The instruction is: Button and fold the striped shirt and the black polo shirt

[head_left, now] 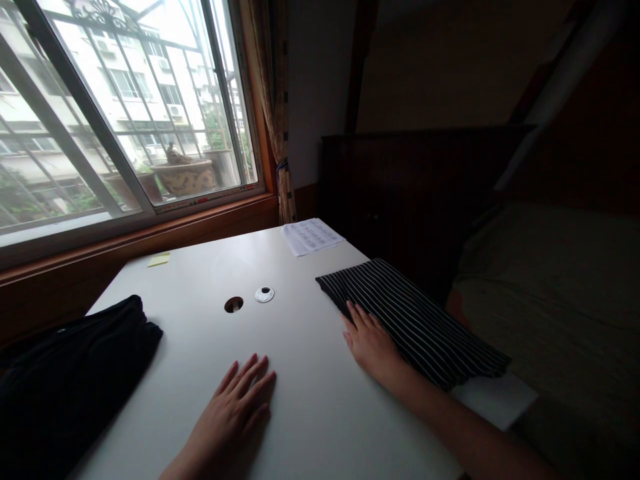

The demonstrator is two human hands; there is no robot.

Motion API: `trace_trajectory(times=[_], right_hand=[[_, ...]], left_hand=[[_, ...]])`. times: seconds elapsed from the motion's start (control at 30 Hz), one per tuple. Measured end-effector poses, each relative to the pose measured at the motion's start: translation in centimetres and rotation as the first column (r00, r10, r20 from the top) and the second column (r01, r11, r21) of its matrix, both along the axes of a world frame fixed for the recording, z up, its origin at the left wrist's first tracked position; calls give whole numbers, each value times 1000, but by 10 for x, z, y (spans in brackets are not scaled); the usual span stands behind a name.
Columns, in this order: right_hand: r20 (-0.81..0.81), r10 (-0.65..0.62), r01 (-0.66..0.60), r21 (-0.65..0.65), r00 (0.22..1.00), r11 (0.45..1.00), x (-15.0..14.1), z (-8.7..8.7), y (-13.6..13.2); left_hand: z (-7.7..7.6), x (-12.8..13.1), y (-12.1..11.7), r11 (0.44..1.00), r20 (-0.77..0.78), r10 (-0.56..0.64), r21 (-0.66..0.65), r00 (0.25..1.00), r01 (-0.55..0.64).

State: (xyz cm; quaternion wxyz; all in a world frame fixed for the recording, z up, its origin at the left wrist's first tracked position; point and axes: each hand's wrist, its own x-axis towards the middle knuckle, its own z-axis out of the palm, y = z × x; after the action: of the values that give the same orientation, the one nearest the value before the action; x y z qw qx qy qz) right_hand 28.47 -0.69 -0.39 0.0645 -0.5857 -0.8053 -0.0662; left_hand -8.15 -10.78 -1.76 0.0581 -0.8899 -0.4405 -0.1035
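Observation:
On the white table (305,320) my left hand (235,403) rests with its fingers spread and nothing in it. My right hand (369,340) lies with extended fingers on the near left edge of a black cloth with white stripes (405,310). That striped cloth is spread fairly flat along the table's right side, and its kind of garment cannot be made out. At the left edge lies a heap of dark fabric (90,360), apart from both hands.
A round hole (233,305) opens in the tabletop, with a white ring-shaped cover (265,294) beside it. Printed sheets (313,237) lie at the far right corner, and a yellow sticky note (159,259) at the far left. Beyond stand a barred window (150,100) and a curtain (280,113).

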Motion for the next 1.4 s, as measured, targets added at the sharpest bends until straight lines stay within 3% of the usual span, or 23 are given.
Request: trace_trajectory(times=[0.23, 0.5, 0.67, 0.8, 0.93, 1.2, 1.4], right_hand=[[-27, 17, -17, 3, 999, 1000, 6, -1, -12], [-69, 143, -144, 3, 987, 990, 3, -7, -54], [-133, 244, -251, -34, 961, 967, 5, 8, -68], [-175, 215, -212, 33, 961, 977, 14, 27, -59], [-171, 171, -155, 101, 970, 983, 24, 30, -35], [-139, 95, -85, 75, 986, 994, 26, 7, 18], [-103, 101, -99, 32, 990, 995, 8, -15, 15]], left_hand=[[-3, -1, 1, 1000, -10, 0, -8, 1000, 0], [-4, -2, 1, 1000, -48, 5, -11, 999, -5], [-3, -1, 1, 1000, -42, 5, -8, 999, -5], [-3, -1, 0, 1000, -33, 1, -6, 999, -1], [-5, -1, 1, 1000, -8, 1, 0, 1000, -1], [0, 1, 0, 999, -18, 9, -40, 1000, -10], [-2, 0, 0, 1000, 13, 3, -30, 1000, -2]])
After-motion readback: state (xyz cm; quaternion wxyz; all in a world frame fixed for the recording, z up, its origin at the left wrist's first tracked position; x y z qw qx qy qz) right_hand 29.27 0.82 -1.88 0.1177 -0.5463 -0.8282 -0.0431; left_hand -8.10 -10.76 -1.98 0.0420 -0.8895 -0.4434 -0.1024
